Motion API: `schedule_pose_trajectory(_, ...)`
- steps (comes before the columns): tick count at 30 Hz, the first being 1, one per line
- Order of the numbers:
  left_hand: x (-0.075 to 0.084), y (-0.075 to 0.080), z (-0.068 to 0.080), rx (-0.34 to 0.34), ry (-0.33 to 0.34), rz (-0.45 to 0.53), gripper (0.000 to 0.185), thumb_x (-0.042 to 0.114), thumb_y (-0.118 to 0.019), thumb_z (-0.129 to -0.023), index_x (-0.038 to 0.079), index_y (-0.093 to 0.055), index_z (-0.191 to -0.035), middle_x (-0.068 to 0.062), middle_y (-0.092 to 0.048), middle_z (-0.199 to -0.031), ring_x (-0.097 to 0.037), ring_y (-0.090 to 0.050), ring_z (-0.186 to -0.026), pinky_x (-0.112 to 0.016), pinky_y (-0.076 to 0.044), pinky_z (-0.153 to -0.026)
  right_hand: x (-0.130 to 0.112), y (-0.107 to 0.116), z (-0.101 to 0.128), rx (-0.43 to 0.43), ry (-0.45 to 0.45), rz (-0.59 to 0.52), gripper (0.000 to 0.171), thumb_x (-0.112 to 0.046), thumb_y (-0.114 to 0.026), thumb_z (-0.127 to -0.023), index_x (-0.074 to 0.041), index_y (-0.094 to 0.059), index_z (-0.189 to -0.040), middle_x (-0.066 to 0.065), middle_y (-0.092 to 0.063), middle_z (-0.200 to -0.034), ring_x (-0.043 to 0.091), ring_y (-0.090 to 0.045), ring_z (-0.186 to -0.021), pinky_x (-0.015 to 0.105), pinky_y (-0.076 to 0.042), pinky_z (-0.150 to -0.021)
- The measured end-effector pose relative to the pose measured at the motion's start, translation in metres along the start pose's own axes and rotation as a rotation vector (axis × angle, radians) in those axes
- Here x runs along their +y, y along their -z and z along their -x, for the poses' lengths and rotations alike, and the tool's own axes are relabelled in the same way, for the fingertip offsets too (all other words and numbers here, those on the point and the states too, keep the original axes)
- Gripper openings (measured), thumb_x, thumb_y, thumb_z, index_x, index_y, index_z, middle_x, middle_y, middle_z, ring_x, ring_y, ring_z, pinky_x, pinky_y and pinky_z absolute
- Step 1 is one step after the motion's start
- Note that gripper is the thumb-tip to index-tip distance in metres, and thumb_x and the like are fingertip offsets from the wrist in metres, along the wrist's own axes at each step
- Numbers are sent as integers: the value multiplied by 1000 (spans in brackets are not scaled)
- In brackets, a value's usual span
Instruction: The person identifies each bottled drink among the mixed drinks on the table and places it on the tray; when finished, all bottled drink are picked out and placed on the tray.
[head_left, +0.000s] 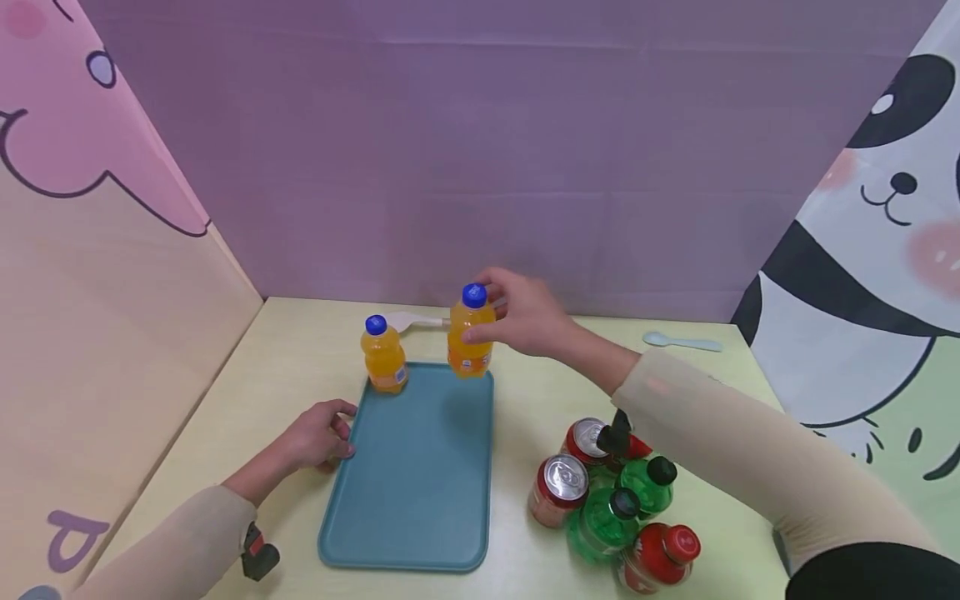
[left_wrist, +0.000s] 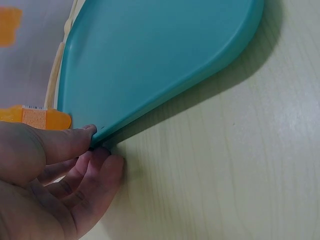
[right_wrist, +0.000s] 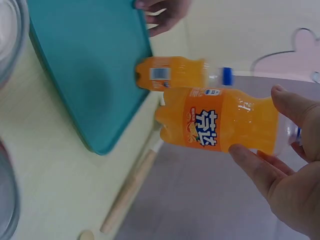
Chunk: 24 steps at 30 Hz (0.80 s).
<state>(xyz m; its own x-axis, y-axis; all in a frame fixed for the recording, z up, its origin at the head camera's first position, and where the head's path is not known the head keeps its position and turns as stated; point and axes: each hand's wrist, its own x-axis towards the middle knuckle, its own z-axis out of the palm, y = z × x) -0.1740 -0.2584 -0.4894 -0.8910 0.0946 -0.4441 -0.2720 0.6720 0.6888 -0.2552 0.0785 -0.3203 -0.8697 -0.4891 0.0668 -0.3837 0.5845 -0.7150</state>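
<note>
Right hand (head_left: pixel 525 317) pinching an orange soda bottle (head_left: pixel 470 333) by its upper part, thumb on one side, fingers on the other, bottle held upright above the far right corner of the teal tray (head_left: pixel 420 483). From the right wrist, the label and the thumb-and-finger grip plain to see, plus a wooden spoon handle (right_wrist: pixel 131 190) lying beyond the tray's far edge, half hidden in the head view behind the bottles. Second orange bottle (head_left: pixel 384 354) standing on the tray's far left corner, just beside the held one but apart from it. Left hand (head_left: pixel 318 437) at the tray's left edge, fingers loosely curled; only the left wrist view shows the thumb on the rim and fingertips (left_wrist: pixel 107 162) tucked under it, rim pinched between. Visible from the head alone: cluster of red cans (head_left: pixel 558 487) and green (head_left: pixel 603 521) and red bottles (head_left: pixel 660 554) right of the tray near its front, and a pale blue spoon (head_left: pixel 681 341) well off to the tray's far right.
</note>
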Motion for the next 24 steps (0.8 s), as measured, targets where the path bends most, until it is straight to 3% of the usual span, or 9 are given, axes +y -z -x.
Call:
schedule_pose_trajectory(6, 1, 1, -1, 5, 8, -16, 62, -7, -71, -89, -6, -43, -144, -15, -55, -102, -25, -57, -78, -34, -61, -63, 4, -39, -31, -17, -37, 62, 53, -30, -87, -83, -22, -56, -126, 3, -65, -119, 22, -65, -102, 36, -61, -84)
schedule_pose_trajectory(14, 0, 1, 1, -4, 6, -12, 61, -6, -73, -88, -6, -45, -142, -14, -55, -100, -25, -58, -78, -35, -60, -62, 10, -81, -54, -6, -84, 66, 52, -30, -87, -82, -22, -56, -123, 3, -63, -114, 21, -61, -102, 34, -61, -84)
schedule_pose_trajectory(24, -1, 1, 1, 11, -1, 8, 60, -6, -73, -87, -6, -46, -141, -13, -55, -98, -24, -57, -76, -35, -59, -61, 18, -107, -70, -11, -113, 96, 55, -30, -87, -82, -19, -56, -126, 7, -66, -121, 20, -63, -101, 32, -61, -85)
